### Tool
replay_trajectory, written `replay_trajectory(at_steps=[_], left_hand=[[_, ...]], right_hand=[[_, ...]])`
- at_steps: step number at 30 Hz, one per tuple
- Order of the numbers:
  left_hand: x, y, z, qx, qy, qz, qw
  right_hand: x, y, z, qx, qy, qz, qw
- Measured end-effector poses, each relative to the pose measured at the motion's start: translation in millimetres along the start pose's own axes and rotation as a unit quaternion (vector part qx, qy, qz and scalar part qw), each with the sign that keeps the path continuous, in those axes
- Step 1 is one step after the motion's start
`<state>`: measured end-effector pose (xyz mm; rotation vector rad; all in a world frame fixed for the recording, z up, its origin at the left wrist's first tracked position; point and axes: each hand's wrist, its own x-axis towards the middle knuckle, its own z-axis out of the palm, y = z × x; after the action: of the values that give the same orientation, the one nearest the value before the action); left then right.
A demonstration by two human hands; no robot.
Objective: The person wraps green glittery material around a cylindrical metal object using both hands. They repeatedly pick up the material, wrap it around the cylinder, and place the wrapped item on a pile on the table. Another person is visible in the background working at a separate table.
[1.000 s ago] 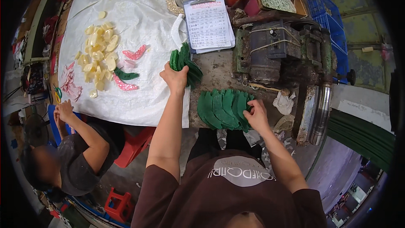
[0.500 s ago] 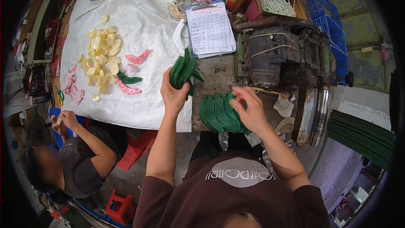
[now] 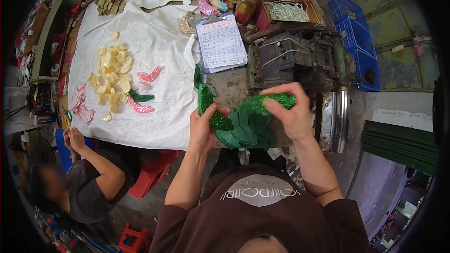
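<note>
My left hand (image 3: pixel 200 132) is closed on a curved green glitter piece (image 3: pixel 205 99) at the table's front edge. My right hand (image 3: pixel 296 118) pinches another green glitter piece (image 3: pixel 283 98), its far end smeared by motion, above a fanned pile of dark green curved pieces (image 3: pixel 240 133). The pile shows its matte side and lies between my two hands. Just beyond my left hand, a loose dark green piece (image 3: pixel 197 77) rests near the clipboard (image 3: pixel 221 43). How many layers each hand holds I cannot tell.
Cream oval pieces (image 3: pixel 111 72) and pink glitter curves (image 3: pixel 140 107) lie on a white sheet (image 3: pixel 164 126). A heavy machine (image 3: pixel 293 61) stands at the right, with a box of white cord (image 3: pixel 288 10) behind it. A person (image 3: pixel 93 175) sits at the lower left.
My right hand has lifted from the pile and now grips a green glitter piece. My left hand has come nearer and lower, its green bundle now looking smaller. The view has shifted slightly.
</note>
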<state>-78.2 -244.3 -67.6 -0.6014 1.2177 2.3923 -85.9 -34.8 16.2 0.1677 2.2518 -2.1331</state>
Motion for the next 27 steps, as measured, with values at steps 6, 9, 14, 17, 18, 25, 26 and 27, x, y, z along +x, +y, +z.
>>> replay_trajectory(at_steps=[6, 9, 14, 17, 18, 25, 26, 27], left_hand=[[-11.4, -21.0, 59.9, -0.344, -0.183, -0.088, 0.917], [-12.4, -23.9, 80.1, -0.305, -0.276, -0.079, 0.908], [-16.7, -30.6, 91.1, -0.180, -0.271, -0.031, 0.945], [-26.8, -29.0, 111.4, -0.130, -0.247, -0.013, 0.960], [-29.8, -29.5, 116.7, -0.106, -0.244, -0.005, 0.964], [-46.4, -48.6, 157.1, -0.011, -0.226, 0.032, 0.974], [-48.6, -49.3, 165.4, -0.017, -0.236, 0.047, 0.970], [-51.0, -49.8, 171.8, -0.024, -0.244, 0.063, 0.967]], right_hand=[[-37.4, -0.9, -1.1, 0.135, 0.020, -0.122, 0.983], [-60.3, 20.2, -9.4, -0.080, 0.031, -0.176, 0.981], [-76.4, 27.8, -43.5, -0.205, 0.009, -0.232, 0.951], [-79.9, 16.1, -67.1, -0.283, -0.021, -0.226, 0.932], [-80.0, 7.9, -74.9, -0.314, -0.032, -0.223, 0.922], [-68.7, -15.2, -93.2, -0.265, 0.059, -0.167, 0.948], [-69.9, -16.9, -95.0, -0.272, 0.072, -0.165, 0.945], [-70.9, -16.8, -97.9, -0.258, 0.074, -0.164, 0.949]])
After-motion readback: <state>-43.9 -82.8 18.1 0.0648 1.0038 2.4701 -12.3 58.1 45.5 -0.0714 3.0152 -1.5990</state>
